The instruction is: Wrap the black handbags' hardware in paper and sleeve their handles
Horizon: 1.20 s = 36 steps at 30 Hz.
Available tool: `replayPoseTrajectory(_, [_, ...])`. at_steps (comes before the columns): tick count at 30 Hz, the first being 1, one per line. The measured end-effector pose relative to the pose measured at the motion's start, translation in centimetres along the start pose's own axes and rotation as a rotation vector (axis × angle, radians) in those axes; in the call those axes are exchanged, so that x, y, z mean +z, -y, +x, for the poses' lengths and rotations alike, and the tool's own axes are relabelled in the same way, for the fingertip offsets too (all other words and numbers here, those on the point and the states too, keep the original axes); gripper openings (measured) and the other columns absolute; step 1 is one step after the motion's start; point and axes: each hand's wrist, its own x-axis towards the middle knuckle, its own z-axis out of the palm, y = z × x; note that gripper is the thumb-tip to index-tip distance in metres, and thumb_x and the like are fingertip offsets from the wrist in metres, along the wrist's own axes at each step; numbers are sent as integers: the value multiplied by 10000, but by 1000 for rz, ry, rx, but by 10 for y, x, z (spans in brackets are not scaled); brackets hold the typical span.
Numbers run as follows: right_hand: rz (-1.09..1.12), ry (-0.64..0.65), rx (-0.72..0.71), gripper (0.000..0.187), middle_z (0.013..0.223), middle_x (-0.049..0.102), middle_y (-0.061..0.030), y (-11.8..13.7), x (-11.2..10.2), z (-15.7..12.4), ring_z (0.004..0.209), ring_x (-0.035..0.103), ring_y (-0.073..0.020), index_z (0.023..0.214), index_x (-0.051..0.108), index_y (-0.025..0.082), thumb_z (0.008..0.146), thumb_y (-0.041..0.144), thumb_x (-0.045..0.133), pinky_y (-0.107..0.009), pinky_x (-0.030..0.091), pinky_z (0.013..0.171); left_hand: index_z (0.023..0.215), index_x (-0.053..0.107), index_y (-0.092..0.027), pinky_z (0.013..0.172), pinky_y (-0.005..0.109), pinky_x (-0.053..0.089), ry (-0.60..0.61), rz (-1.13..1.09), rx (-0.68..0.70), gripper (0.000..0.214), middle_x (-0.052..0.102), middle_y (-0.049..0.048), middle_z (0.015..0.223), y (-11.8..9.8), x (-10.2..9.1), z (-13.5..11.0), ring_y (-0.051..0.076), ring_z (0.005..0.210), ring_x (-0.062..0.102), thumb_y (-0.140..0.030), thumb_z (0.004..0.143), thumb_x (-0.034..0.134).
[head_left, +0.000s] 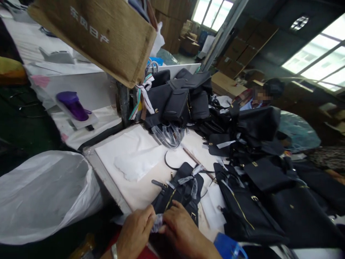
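Observation:
My left hand [137, 227] is closed at the table's near edge, its fingers pinching crumpled clear plastic wrap [157, 223]. Close beside it, my right hand [180, 223] is curled round the other side of the same wrap. What lies under the wrap is hidden by my fingers. Just beyond both hands a black bag [185, 180] lies on the table, with a gold zipper, buckled straps and strips of clear plastic on it. A thin black strap [168, 162] loops out from its far side.
Black bags [242, 208] crowd the right of the white table [107, 151]; more stand at the back [176, 104]. White sheets [137, 162] lie mid-table. A large white plastic bag [45, 194] stands left. A brown bag [97, 36] hangs above, and a person [258, 97] is behind the pile.

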Motion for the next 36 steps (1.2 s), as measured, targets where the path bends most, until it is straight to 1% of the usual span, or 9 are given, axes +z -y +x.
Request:
replayPoseTrajectory(3, [-2, -39, 37, 138, 939, 650, 14, -26, -8, -3, 961, 553, -170, 973, 589, 247, 848, 306, 580, -394, 169, 1076, 767, 488, -238, 605, 239, 343, 24, 18, -32, 294, 604, -18, 669, 0, -5, 13, 153, 658, 591, -299, 953, 269])
replayPoseTrajectory(6, [-48, -41, 34, 49, 910, 660, 5, -51, -8, 2, 963, 550, -180, 877, 600, 225, 852, 238, 560, -402, 204, 1052, 763, 484, -239, 591, 237, 330, 20, 84, -50, 267, 604, -20, 656, -3, -8, 29, 156, 656, 593, -273, 943, 290])
replayPoseTrajectory(9, [-27, -54, -15, 91, 902, 669, -9, -60, 0, 12, 964, 547, -181, 831, 596, 210, 871, 265, 536, -376, 252, 1023, 779, 503, -239, 591, 245, 322, 34, 160, -53, 249, 615, -14, 650, -13, -1, 48, 164, 653, 601, -245, 931, 306])
replayPoseTrajectory(13, [26, -87, -36, 85, 917, 666, -19, -65, -1, 15, 970, 539, -184, 863, 604, 210, 865, 241, 524, -392, 225, 1047, 810, 522, -235, 604, 252, 318, 81, 227, -28, 213, 642, 2, 696, -29, 15, 70, 173, 693, 615, -224, 913, 336])
replayPoseTrajectory(18, [67, -184, 72, 166, 960, 643, -10, -106, -15, 0, 1010, 515, -192, 1000, 585, 233, 836, 234, 563, -434, 167, 1080, 777, 511, -236, 596, 240, 310, 122, 306, -14, 237, 618, -10, 660, -33, 18, 96, 161, 659, 594, -240, 922, 324])
replayPoseTrajectory(22, [13, -183, 76, 112, 824, 640, -13, -133, -2, 10, 915, 535, -188, 811, 604, 208, 858, 206, 502, -434, 208, 1057, 793, 511, -231, 584, 250, 297, 145, 425, -6, 234, 629, -4, 670, -42, 18, 122, 167, 668, 600, -249, 925, 319])
replayPoseTrajectory(27, [28, -187, 36, 105, 802, 642, -22, -141, 14, 22, 853, 544, -177, 786, 602, 192, 832, 186, 507, -429, 210, 1060, 861, 544, -217, 592, 273, 294, 237, 548, 31, 204, 673, 31, 731, -57, 40, 146, 193, 708, 622, -243, 911, 348])
replayPoseTrajectory(33, [202, -337, 112, 214, 1085, 598, -30, -172, -8, -8, 1081, 472, -180, 1073, 562, 231, 861, 214, 536, -401, 230, 1042, 781, 521, -221, 581, 248, 287, 268, 467, 0, 175, 633, -3, 678, -49, 48, 158, 164, 657, 586, -218, 885, 380])
replayPoseTrajectory(36, [206, -371, 106, 119, 1059, 601, -25, -183, -9, -4, 1079, 454, -188, 962, 605, 233, 887, 213, 514, -370, 293, 970, 758, 512, -223, 567, 239, 281, 272, 451, -27, 188, 616, -11, 659, -46, 47, 164, 159, 641, 573, -239, 887, 377])
